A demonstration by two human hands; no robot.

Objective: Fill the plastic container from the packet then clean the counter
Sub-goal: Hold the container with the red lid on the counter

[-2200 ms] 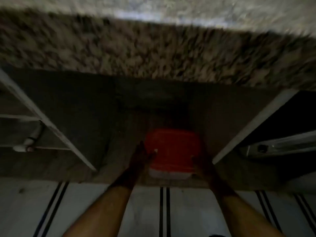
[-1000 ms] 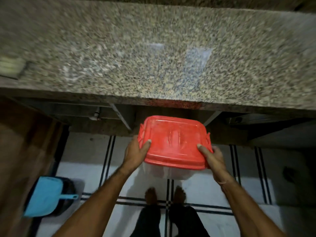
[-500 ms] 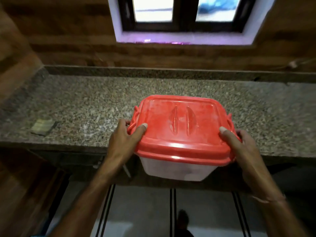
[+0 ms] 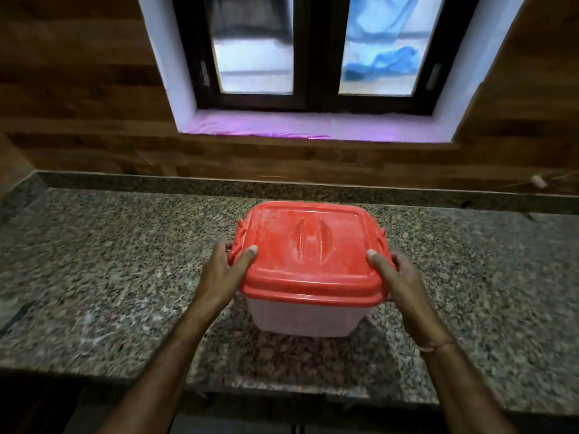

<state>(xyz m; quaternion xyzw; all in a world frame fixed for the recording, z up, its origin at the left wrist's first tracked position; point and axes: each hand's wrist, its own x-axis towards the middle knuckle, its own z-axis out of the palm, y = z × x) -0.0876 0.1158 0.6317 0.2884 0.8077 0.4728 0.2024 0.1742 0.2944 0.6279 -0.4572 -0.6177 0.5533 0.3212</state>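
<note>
Plastic container (image 4: 305, 317) gripped at 9 and 3 o'clock under red lid (image 4: 310, 255) by left hand (image 4: 224, 274) and right hand (image 4: 398, 280); unlatched lid could be popped off by uneven set-down on granite counter (image 4: 109, 277).

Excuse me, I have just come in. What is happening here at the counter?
A person is holding a plastic container with a red lid over a speckled granite counter, under a window. The left hand and the right hand grip it at opposite sides, thumbs on the lid's edge. It seems to sit on the counter or just above it; I cannot tell which. The lid is shut, no packet is in view, so filling has not begun.
</note>
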